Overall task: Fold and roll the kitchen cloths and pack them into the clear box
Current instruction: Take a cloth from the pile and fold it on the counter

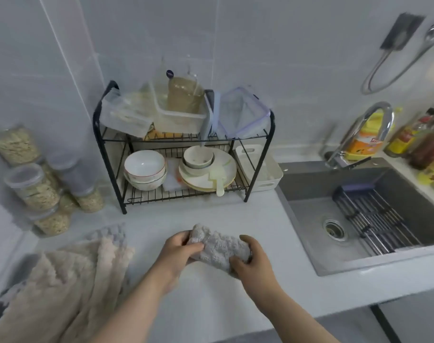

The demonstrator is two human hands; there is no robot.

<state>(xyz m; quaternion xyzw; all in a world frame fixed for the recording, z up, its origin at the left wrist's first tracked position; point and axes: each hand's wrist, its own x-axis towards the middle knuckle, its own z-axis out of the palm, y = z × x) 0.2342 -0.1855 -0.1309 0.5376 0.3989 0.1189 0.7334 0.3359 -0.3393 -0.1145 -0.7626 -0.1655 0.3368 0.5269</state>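
Centrally, over the white counter [211, 305]: a grey cloth [218, 248], half rolled and lumpy, gripped at both ends. Left hand [180, 248] curled round the left end, right hand [250, 262] clamped on the right end. Probably mid-roll. Best done by keeping the edges level, rolling tight with even tension, and pressing out the bulge. Beige cloths [70, 273] heaped at the left. Clear boxes [243, 112] atop the dish rack [238, 169] behind, the intended one not identifiable.
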